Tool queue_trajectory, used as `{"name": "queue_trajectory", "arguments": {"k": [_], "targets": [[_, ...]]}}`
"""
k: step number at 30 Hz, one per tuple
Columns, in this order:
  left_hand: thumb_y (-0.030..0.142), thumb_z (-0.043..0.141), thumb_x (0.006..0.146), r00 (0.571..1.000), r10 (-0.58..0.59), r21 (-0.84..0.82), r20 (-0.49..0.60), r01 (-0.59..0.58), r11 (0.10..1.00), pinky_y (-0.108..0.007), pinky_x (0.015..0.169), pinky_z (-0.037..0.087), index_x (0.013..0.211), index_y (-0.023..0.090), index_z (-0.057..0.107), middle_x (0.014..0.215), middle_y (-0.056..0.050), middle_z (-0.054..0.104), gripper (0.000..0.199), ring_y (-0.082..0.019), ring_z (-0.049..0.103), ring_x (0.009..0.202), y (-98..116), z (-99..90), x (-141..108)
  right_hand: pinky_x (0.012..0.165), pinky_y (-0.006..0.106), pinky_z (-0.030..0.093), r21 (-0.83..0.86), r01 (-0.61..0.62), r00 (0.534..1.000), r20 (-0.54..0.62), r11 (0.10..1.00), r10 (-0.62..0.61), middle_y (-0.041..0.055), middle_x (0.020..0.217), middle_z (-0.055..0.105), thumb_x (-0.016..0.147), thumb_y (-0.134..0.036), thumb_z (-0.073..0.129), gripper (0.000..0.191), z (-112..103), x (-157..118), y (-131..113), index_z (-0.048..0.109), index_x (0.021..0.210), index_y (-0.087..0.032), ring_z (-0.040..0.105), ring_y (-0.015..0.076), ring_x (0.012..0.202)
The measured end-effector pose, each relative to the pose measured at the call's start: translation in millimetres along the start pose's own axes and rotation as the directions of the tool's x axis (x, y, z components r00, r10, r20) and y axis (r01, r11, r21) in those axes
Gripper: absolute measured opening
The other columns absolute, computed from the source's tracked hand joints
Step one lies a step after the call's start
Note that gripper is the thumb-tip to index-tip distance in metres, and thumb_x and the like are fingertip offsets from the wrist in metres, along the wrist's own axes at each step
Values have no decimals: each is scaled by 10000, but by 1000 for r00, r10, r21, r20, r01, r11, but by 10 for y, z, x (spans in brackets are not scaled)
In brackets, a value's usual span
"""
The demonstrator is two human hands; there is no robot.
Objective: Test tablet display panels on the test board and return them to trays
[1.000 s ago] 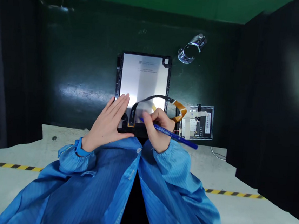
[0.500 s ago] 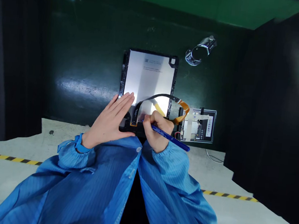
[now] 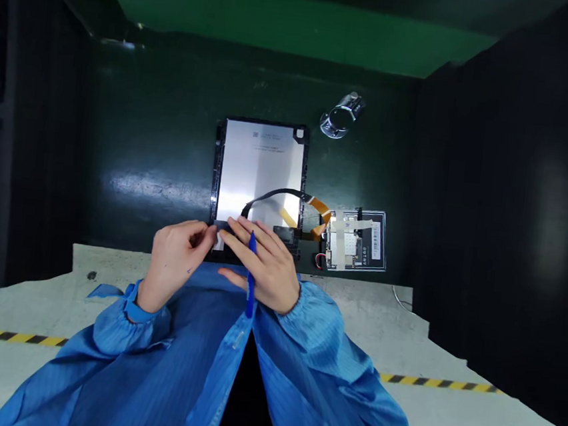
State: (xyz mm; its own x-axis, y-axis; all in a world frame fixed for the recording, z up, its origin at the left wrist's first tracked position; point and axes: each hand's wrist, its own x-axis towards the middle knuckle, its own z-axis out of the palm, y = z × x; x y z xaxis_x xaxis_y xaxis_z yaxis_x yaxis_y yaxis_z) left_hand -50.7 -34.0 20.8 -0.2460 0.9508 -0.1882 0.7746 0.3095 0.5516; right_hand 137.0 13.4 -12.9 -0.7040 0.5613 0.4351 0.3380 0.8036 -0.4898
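Observation:
A screen panel (image 3: pixel 262 171) with a silvery back and black frame lies on the dark green table. My left hand (image 3: pixel 177 260) is closed at the panel's lower left corner, thumb and finger pinched beside a small white piece (image 3: pixel 219 241); what they grip is too small to tell. My right hand (image 3: pixel 269 265) lies over the panel's lower edge, fingers stretched, with a blue pen (image 3: pixel 251 277) lodged between them. A black and orange flex cable (image 3: pixel 286 192) arches from the panel to a circuit board (image 3: pixel 345 241) with battery on the right.
Behind the panel to the right stands a shiny metal holder (image 3: pixel 342 115) with a round opening. Dark walls rise on both sides of the table (image 3: pixel 153 113). A thin cable hangs at the front edge, right.
My left hand has gone from lying flat on the panel to a pinch at its lower left corner. My right hand has moved left and spread its fingers, with the pen now upright between them.

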Motion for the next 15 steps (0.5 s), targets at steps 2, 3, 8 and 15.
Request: {"name": "queue_trajectory", "arguments": {"k": [2,3,8,15], "targets": [[429,524,919,995,-71,113,-69,79,990,-272,564,269,655,202,554,560,27,521,350,-132,471,532,28,11,-3,1229,441,387,-77,-9,998,64,997,14,135,1487,550,961,-461,634,620,80,-35,2,529,1451,-97,491,271,1420],[456,550,907,992,-103,151,-75,114,982,-272,570,269,701,207,577,570,27,544,324,-144,500,549,37,14,-9,1242,442,365,-100,-16,996,82,995,24,134,1506,527,960,-444,640,624,121,-68,-5,517,1461,-92,483,272,1426],[537,561,883,990,-134,160,36,126,979,-287,577,279,670,213,583,551,16,554,388,-163,498,534,-25,-45,-87,1254,333,339,-212,-33,999,-42,977,25,41,1439,603,1001,-129,551,389,243,-301,-114,609,1382,-188,549,162,1368],[505,562,921,995,-91,-459,-43,61,886,-263,565,388,689,198,637,600,8,580,392,-136,496,565,29,-57,4,1111,330,526,-134,42,949,-304,990,-82,58,1358,673,984,-177,600,359,-127,-207,-200,628,1336,-243,581,186,1336]]}}
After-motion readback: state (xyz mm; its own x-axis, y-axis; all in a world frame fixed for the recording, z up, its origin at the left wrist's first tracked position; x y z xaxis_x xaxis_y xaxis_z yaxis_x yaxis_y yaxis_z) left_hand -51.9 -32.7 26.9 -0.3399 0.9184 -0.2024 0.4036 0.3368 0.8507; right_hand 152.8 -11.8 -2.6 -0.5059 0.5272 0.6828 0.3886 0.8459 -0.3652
